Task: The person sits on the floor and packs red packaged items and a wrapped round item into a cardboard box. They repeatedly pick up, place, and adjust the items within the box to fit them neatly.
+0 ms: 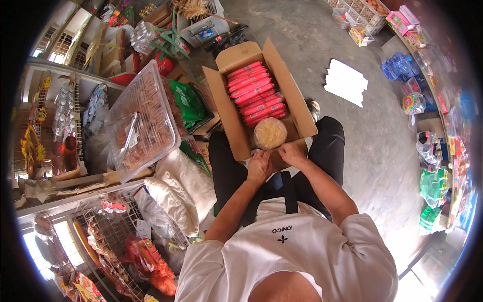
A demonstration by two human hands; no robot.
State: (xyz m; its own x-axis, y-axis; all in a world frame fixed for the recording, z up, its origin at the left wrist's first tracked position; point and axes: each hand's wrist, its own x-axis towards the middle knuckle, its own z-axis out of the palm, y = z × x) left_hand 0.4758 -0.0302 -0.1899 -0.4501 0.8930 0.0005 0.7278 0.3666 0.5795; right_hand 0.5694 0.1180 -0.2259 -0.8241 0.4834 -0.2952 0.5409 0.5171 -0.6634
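Note:
An open cardboard box (232, 124) rests between my knees, its flaps spread outward. Rows of flat pink-red packets (254, 90) fill its far and middle part. Near its front end lies a round, pale yellow item (270, 134), seemingly wrapped in clear plastic; its kind I cannot make out. My left hand (259, 165) is closed at the box's near left edge, fingers curled against the cardboard. Just to its right, my right hand (293, 153) grips the near edge with bent fingers. Both sets of fingertips are partly hidden.
A large clear plastic tub (146, 121) of brown pieces stands on the left, beside a green bag (187, 103). White sacks (176, 194) lie near my left arm. Flattened white card (346, 82) is on the floor at right. Shelves of packaged goods (427, 100) line the right side.

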